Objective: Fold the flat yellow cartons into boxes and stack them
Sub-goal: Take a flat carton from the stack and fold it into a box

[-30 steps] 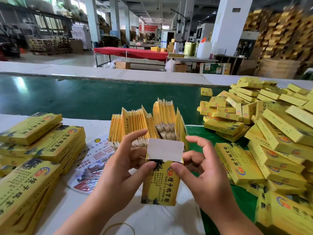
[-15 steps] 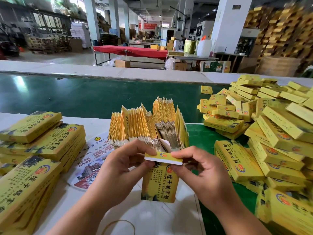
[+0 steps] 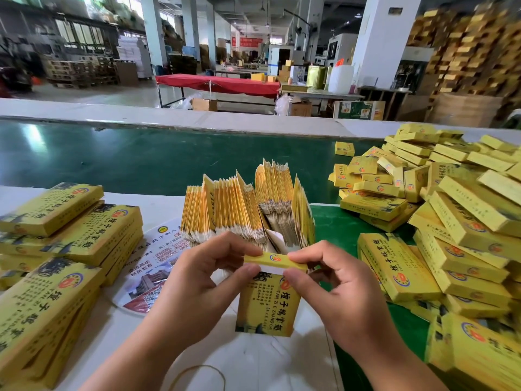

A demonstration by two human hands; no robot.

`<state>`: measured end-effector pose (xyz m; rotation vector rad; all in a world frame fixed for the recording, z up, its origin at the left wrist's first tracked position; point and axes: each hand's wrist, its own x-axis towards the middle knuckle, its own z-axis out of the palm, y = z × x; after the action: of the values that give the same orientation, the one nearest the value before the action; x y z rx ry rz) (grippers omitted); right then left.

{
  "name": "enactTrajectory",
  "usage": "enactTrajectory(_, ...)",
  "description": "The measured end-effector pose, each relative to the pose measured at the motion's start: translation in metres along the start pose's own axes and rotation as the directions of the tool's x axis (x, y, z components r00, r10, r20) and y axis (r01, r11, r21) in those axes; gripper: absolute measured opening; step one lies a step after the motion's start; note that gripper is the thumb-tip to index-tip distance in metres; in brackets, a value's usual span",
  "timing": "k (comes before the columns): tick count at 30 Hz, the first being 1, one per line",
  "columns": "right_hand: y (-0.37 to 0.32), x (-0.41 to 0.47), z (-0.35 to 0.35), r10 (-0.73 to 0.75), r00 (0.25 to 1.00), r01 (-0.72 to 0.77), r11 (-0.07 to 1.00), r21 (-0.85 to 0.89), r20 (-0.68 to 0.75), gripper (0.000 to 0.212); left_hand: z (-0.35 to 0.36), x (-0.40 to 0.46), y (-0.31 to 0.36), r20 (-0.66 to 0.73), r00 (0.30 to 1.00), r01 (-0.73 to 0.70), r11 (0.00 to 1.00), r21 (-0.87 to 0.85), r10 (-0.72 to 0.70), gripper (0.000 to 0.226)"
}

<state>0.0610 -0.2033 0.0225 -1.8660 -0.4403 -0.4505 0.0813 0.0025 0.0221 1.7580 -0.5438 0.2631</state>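
A yellow carton (image 3: 267, 306) stands upright in front of me, its bottom end on the white table. My left hand (image 3: 203, 277) pinches the left end of its top flap (image 3: 275, 261) between thumb and forefinger. My right hand (image 3: 335, 289) pinches the right end the same way. The flap lies folded over the top, with a white strip of its underside showing. Behind the carton stands a row of flat yellow cartons (image 3: 248, 204) on edge. Folded boxes are heaped at the right (image 3: 456, 210).
Stacks of yellow cartons (image 3: 70, 238) lie at the left on the white table (image 3: 253, 362). A printed leaflet (image 3: 158, 263) lies beside them and a rubber band (image 3: 197, 375) near the front edge. A green belt (image 3: 141, 159) runs behind.
The white top flap stood up a second ago. Both hands have folded it down over the carton's top and now pinch its ends.
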Motion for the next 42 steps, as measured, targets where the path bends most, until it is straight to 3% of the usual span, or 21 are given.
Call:
enactTrajectory(5, -0.003, 0.001, 0.004, -0.076, 0.996, 0.072, 0.995, -0.074, -0.049, 0.012, 0.004, -0.001, 0.003, -0.035, 0.999, 0.002, 0.997, 0.082, 0.001, 0.017)
enactTrajectory(9, -0.003, -0.002, 0.009, -0.074, 0.986, 0.065, 0.996, -0.066, -0.148, 0.006, 0.014, -0.004, 0.007, -0.185, 0.982, 0.026, 0.948, 0.319, 0.035, 0.033)
enactTrajectory(13, -0.004, -0.004, 0.017, -0.114, 0.948, 0.093, 0.992, -0.083, -0.296, 0.005, 0.028, -0.01, 0.014, -0.096, 0.995, 0.05, 0.836, 0.546, 0.004, 0.074)
enactTrajectory(17, -0.004, -0.006, 0.026, -0.078, 0.963, 0.078, 0.997, -0.01, -0.257, 0.012, 0.038, -0.012, 0.016, -0.109, 0.993, 0.041, 0.741, 0.671, 0.044, 0.071)
enactTrajectory(20, -0.006, -0.005, 0.028, -0.016, 0.975, 0.03, 0.998, 0.062, -0.223, 0.018, 0.036, -0.012, 0.014, -0.08, 0.996, 0.028, 0.707, 0.707, 0.041, 0.067)
enactTrajectory(24, -0.006, -0.005, 0.026, 0.023, 0.987, 0.0, 0.99, 0.143, -0.162, 0.009, 0.035, -0.011, 0.015, -0.021, 0.998, -0.022, 0.696, 0.717, 0.053, 0.072)
enactTrajectory(29, -0.008, -0.004, 0.02, 0.034, 0.977, 0.007, 0.981, 0.193, -0.209, 0.008, 0.033, -0.01, 0.015, -0.005, 1.0, -0.008, 0.717, 0.697, 0.016, 0.072)
enactTrajectory(39, -0.009, -0.004, 0.019, -0.078, 0.979, 0.059, 0.993, -0.105, -0.187, 0.007, 0.038, -0.011, 0.011, 0.011, 0.999, -0.034, 0.673, 0.739, 0.039, 0.068)
enactTrajectory(42, -0.013, -0.006, 0.02, -0.147, 0.982, 0.123, 0.973, -0.194, -0.115, 0.025, 0.036, -0.012, 0.011, -0.015, 0.999, -0.012, 0.691, 0.723, 0.033, 0.061)
